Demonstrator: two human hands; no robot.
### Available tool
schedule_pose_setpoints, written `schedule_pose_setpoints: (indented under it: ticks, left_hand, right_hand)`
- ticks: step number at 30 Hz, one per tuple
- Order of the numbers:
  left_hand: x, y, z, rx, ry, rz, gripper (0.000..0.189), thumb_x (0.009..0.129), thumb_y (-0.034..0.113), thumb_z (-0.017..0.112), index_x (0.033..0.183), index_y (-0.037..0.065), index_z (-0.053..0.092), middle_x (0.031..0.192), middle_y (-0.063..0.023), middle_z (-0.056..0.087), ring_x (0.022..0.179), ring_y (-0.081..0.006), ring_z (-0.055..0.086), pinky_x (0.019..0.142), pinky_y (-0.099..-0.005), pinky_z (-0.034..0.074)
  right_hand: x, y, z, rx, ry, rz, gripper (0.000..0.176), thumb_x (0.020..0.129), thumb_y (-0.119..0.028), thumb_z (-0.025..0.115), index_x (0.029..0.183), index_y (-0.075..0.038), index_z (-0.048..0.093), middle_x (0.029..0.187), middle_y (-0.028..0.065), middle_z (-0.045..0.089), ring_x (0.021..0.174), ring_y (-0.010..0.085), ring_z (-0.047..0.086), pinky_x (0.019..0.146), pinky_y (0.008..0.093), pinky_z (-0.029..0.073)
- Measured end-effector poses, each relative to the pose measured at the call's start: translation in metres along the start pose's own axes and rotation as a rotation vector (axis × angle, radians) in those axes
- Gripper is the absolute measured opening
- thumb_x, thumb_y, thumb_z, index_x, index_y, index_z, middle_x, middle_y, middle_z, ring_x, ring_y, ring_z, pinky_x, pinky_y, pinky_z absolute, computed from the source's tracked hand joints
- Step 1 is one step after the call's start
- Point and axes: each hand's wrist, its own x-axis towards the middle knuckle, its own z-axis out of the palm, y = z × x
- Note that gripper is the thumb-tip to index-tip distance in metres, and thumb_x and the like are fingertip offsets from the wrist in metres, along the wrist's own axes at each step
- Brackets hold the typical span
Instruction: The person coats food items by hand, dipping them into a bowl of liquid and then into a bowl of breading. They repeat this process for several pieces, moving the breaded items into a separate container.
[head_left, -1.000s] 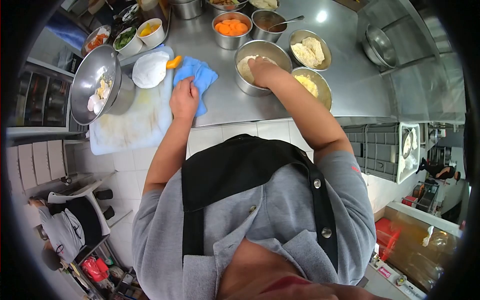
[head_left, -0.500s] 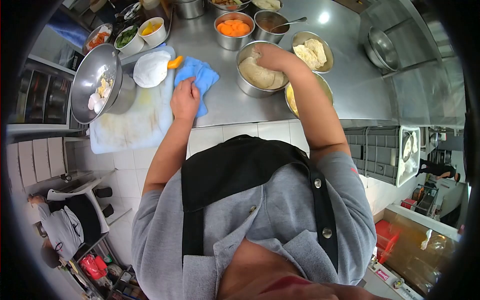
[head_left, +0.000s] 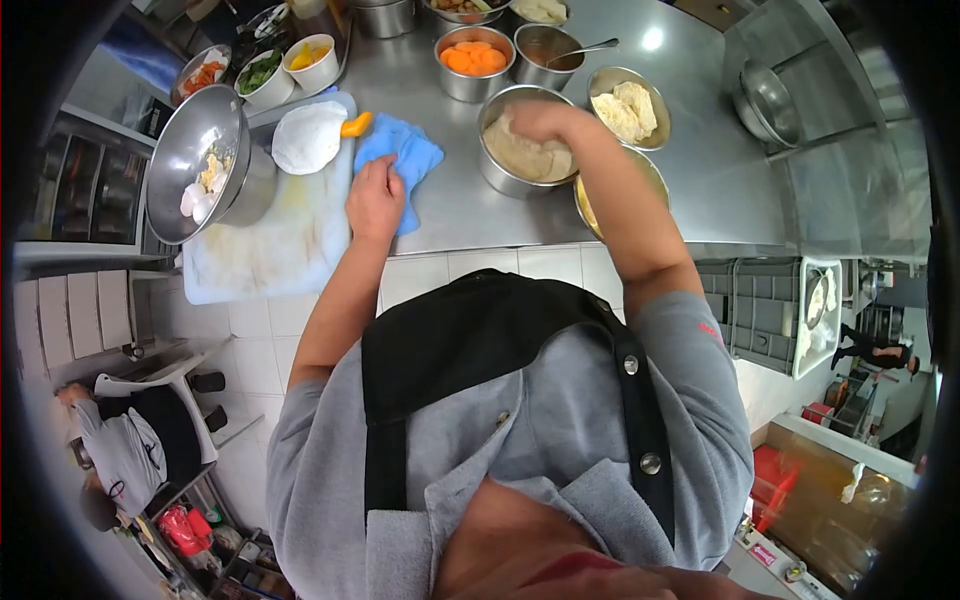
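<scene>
My right hand (head_left: 541, 121) reaches into a steel pot (head_left: 497, 171) from above, its curled fingers in the pale dough (head_left: 527, 158). The fingertips are partly hidden by the hand and the dough. Over on the left, my left hand (head_left: 376, 200) rests with its fingers bent on a crumpled blue cloth (head_left: 410, 160), beside the edge of a white cutting board (head_left: 265, 262). On that board lies a white rounded thing (head_left: 307, 138) with an orange handle (head_left: 356, 125). Two steel bowls holding yellowish food (head_left: 627, 110) stand right of the pot, one partly behind my right forearm.
A tilted steel bowl (head_left: 234, 130) with eggs (head_left: 198, 204) stands on the left. Carrot slices (head_left: 473, 60) fill a pot farther back, next to a pot with a spoon (head_left: 590, 47). White tubs (head_left: 312, 65) line the back left. Other people (head_left: 125, 440) are at both sides.
My right hand has shifted slightly within the pot, and the dough's surface looks changed in shape. My left hand stays at the blue cloth. The whole view has shifted a little.
</scene>
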Motion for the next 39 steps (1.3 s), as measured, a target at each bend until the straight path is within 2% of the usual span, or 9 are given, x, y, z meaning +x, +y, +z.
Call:
schedule_pose_setpoints:
  ticks: [3, 6, 10, 13, 16, 20, 26, 35, 39]
  left_hand:
    - [0.001, 0.001, 0.000, -0.003, -0.003, 0.001, 0.018, 0.083, 0.014, 0.051, 0.097, 0.013, 0.062, 0.084, -0.0090, 0.061, 0.078, -0.0295, 0.059, 0.066, -0.0402, 0.048]
    - [0.002, -0.002, 0.002, -0.024, 0.035, 0.041, 0.018, 0.083, 0.014, 0.051, 0.097, 0.014, 0.062, 0.084, -0.0087, 0.061, 0.078, -0.0298, 0.059, 0.066, -0.0406, 0.048]
    - [-0.001, 0.000, 0.001, -0.002, 0.005, -0.005, 0.017, 0.083, 0.014, 0.051, 0.096, 0.014, 0.062, 0.085, -0.0088, 0.061, 0.078, -0.0298, 0.059, 0.066, -0.0403, 0.048]
    - [0.001, 0.001, 0.000, -0.009, -0.021, -0.015, 0.017, 0.083, 0.014, 0.051, 0.096, 0.014, 0.062, 0.085, -0.0089, 0.061, 0.078, -0.0297, 0.059, 0.066, -0.0401, 0.048]
    - [-0.002, -0.003, 0.001, -0.008, -0.005, -0.009, 0.018, 0.082, 0.014, 0.051, 0.097, 0.014, 0.062, 0.085, -0.0090, 0.062, 0.079, -0.0298, 0.059, 0.066, -0.0401, 0.048]
    - [0.001, 0.000, 0.001, -0.020, 0.003, -0.012, 0.019, 0.082, 0.014, 0.051, 0.097, 0.014, 0.062, 0.085, -0.0091, 0.062, 0.079, -0.0299, 0.059, 0.066, -0.0403, 0.048]
    - [0.001, -0.001, 0.001, -0.008, -0.005, -0.014, 0.018, 0.082, 0.014, 0.051, 0.097, 0.014, 0.062, 0.085, -0.0088, 0.062, 0.078, -0.0297, 0.059, 0.066, -0.0401, 0.048]
    - [0.001, -0.001, 0.000, -0.006, 0.001, -0.005, 0.018, 0.082, 0.014, 0.052, 0.097, 0.014, 0.062, 0.085, -0.0087, 0.062, 0.078, -0.0294, 0.059, 0.066, -0.0397, 0.048]
    - [0.002, -0.004, 0.003, 0.004, 0.004, 0.014, 0.017, 0.081, 0.016, 0.053, 0.096, 0.015, 0.062, 0.085, -0.0070, 0.060, 0.080, -0.0285, 0.058, 0.067, -0.0409, 0.048]
  right_hand:
    - [-0.035, -0.022, -0.014, 0.367, 0.061, 0.039, 0.039, 0.081, -0.016, 0.042, 0.112, 0.001, 0.058, 0.114, 0.0186, 0.059, 0.097, 0.0307, 0.059, 0.084, 0.0393, 0.046]
    - [-0.017, -0.016, 0.012, -0.159, 0.066, 0.010, 0.038, 0.082, -0.016, 0.042, 0.112, 0.001, 0.058, 0.114, 0.0193, 0.059, 0.097, 0.0314, 0.059, 0.082, 0.0394, 0.047]
    - [-0.027, -0.021, -0.008, -0.001, -0.001, 0.043, 0.045, 0.080, -0.019, 0.044, 0.121, -0.003, 0.051, 0.117, 0.0191, 0.057, 0.110, 0.0331, 0.053, 0.092, 0.0398, 0.040]
    - [-0.052, -0.036, 0.028, -0.092, 0.282, 0.099, 0.043, 0.081, -0.018, 0.043, 0.121, -0.004, 0.051, 0.119, 0.0195, 0.055, 0.110, 0.0339, 0.053, 0.092, 0.0397, 0.041]
    - [-0.017, -0.019, 0.008, -0.195, -0.062, 0.068, 0.042, 0.083, -0.018, 0.042, 0.121, -0.005, 0.051, 0.121, 0.0207, 0.053, 0.109, 0.0343, 0.053, 0.092, 0.0408, 0.041]
    - [-0.029, -0.015, 0.012, -0.076, 0.166, 0.024, 0.036, 0.080, -0.012, 0.050, 0.113, 0.000, 0.052, 0.117, 0.0205, 0.055, 0.106, 0.0347, 0.055, 0.090, 0.0408, 0.044]
    - [-0.035, -0.030, 0.043, -0.297, 0.317, 0.129, 0.037, 0.076, -0.010, 0.062, 0.111, -0.001, 0.055, 0.119, 0.0179, 0.056, 0.108, 0.0308, 0.056, 0.088, 0.0402, 0.048]
    - [-0.038, -0.005, 0.005, 0.022, 0.193, 0.026, 0.056, 0.073, -0.017, 0.061, 0.125, 0.001, 0.047, 0.120, 0.0220, 0.053, 0.113, 0.0331, 0.051, 0.097, 0.0358, 0.040]
    - [-0.037, -0.007, 0.005, -0.051, 0.216, 0.074, 0.054, 0.075, -0.018, 0.059, 0.124, 0.000, 0.048, 0.121, 0.0213, 0.054, 0.112, 0.0320, 0.052, 0.096, 0.0359, 0.040]
